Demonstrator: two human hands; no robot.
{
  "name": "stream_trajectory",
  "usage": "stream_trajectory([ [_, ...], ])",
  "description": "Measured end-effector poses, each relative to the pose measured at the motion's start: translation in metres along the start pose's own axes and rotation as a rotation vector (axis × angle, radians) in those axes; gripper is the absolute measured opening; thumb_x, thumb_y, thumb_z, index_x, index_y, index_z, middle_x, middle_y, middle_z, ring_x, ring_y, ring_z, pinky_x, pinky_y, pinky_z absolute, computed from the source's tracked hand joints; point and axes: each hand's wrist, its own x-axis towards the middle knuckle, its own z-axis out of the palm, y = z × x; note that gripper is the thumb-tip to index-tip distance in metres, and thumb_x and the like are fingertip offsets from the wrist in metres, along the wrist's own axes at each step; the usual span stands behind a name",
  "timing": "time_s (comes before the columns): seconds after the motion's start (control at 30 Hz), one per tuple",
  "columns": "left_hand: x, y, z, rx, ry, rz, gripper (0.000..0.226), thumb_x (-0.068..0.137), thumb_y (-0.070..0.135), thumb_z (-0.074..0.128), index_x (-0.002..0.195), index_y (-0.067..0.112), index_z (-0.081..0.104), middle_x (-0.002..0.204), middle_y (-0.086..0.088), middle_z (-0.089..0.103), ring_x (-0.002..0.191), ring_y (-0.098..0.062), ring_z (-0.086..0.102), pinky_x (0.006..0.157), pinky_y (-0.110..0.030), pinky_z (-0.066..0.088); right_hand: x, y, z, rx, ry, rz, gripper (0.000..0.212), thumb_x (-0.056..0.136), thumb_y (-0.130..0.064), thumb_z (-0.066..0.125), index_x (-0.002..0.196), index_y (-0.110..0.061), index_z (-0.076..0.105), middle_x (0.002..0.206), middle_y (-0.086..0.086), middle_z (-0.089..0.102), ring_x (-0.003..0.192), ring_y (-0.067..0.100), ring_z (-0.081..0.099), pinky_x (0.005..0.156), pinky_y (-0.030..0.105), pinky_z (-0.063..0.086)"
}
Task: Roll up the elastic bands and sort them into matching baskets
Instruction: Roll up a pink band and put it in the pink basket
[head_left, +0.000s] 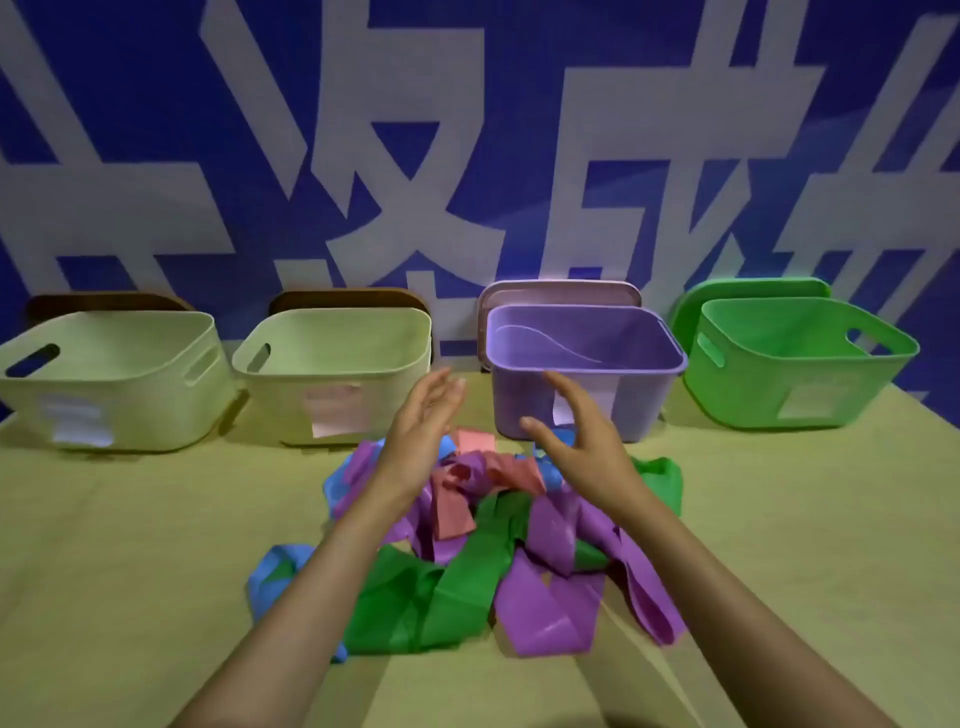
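Left hand (422, 435) hovering above pile of bands (483, 551), fingers stretching out straight, holding nothing. Right hand (582, 448) hovering opposite, palm facing left hand, fingers spreading loosely, gripping nothing. Bands lying tangled on table (130, 545), unrolled: green band (462, 587), purple band (545, 613), pink band (452, 506) and blue band (267, 571) overlapping. Four baskets standing in row behind pile: far-left cream basket (130, 410), second cream basket (280, 410), purple basket (524, 402), green basket (737, 395).

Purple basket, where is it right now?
In the head view, the purple basket stands third from the left, between a cream basket and the green basket, behind the right hand.
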Motion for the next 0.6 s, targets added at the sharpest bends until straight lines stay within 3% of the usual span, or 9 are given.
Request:
stream_trajectory([
  [0.07,-0.011,-0.009,0.0,0.202,0.02,0.101,0.027,0.091,0.019,0.06,0.118,0.02,0.056,0.124,-0.005,0.059,0.112,-0.014,0.055,0.105,-0.032,0.041,-0.016,-0.001,0.006,-0.062,-0.011,-0.024,0.06,0.087,-0.029,0.067,0.139,-0.015,0.042,0.133,-0.002,0.049,0.119,0.007,0.044,0.093,0.01,0.028],
  [0.13,-0.022,-0.028,-0.003,0.54,-0.015,0.188,0.033,0.089,0.018,0.065,0.122,0.015,0.059,0.128,-0.006,0.056,0.122,-0.018,0.049,0.108,-0.029,0.033,-0.033,0.008,0.015,-0.151,-0.102,-0.017,0.059,0.088,-0.027,0.066,0.14,-0.012,0.042,0.135,0.001,0.049,0.124,0.015,0.045,0.096,0.013,0.028],
  [0.2,-0.029,-0.048,-0.009,0.904,-0.103,0.209,0.053,0.089,0.026,0.063,0.137,0.014,0.046,0.143,-0.006,0.043,0.135,-0.022,0.035,0.112,-0.031,0.025,-0.043,0.024,0.023,-0.286,-0.249,0.023,0.064,0.088,-0.026,0.066,0.143,-0.011,0.037,0.144,0.008,0.041,0.135,0.023,0.036,0.106,0.019,0.024],
  [0.27,-0.037,-0.065,-0.015,1.089,-0.227,0.133,0.066,0.089,0.036,0.057,0.146,0.017,0.031,0.151,-0.006,0.032,0.14,-0.022,0.026,0.114,-0.033,0.021,-0.051,0.036,0.028,-0.399,-0.351,0.084,0.064,0.089,-0.029,0.064,0.143,-0.008,0.036,0.148,0.011,0.036,0.138,0.024,0.031,0.111,0.023,0.018],
  [0.33,-0.049,-0.08,-0.018,1.089,-0.305,0.06,0.065,0.091,0.031,0.059,0.146,0.011,0.03,0.145,-0.01,0.04,0.136,-0.026,0.033,0.109,-0.029,0.023,-0.062,0.046,0.034,-0.42,-0.324,0.076,0.052,0.091,-0.027,0.062,0.136,-0.006,0.047,0.141,0.013,0.045,0.132,0.026,0.038,0.108,0.024,0.022],
  [0.43,-0.066,-0.09,-0.021,0.877,-0.109,0.064,0.045,0.088,0.016,0.065,0.13,0.01,0.052,0.101,-0.008,0.066,0.104,-0.028,0.059,0.087,-0.031,0.043,-0.072,0.047,0.04,-0.307,-0.159,0.066,0.021,0.09,-0.019,0.063,0.106,-0.006,0.067,0.111,0.013,0.061,0.107,0.029,0.054,0.089,0.026,0.035],
  [0.53,-0.076,-0.085,-0.02,0.894,-0.044,0.095,0.026,0.085,0.01,0.065,0.11,0.014,0.068,0.085,-0.003,0.07,0.089,-0.023,0.065,0.081,-0.035,0.051,-0.075,0.036,0.037,-0.201,-0.061,0.098,0.012,0.088,-0.013,0.064,0.086,-0.002,0.069,0.095,0.013,0.066,0.095,0.027,0.057,0.074,0.025,0.033],
  [0.6,-0.081,-0.08,-0.017,0.897,-0.034,0.071,0.023,0.081,0.015,0.071,0.104,0.014,0.068,0.073,0.003,0.061,0.078,-0.018,0.06,0.079,-0.037,0.051,-0.077,0.027,0.032,-0.146,-0.017,0.127,0.011,0.088,-0.013,0.062,0.082,-0.005,0.066,0.087,0.009,0.063,0.088,0.023,0.057,0.067,0.023,0.03],
])
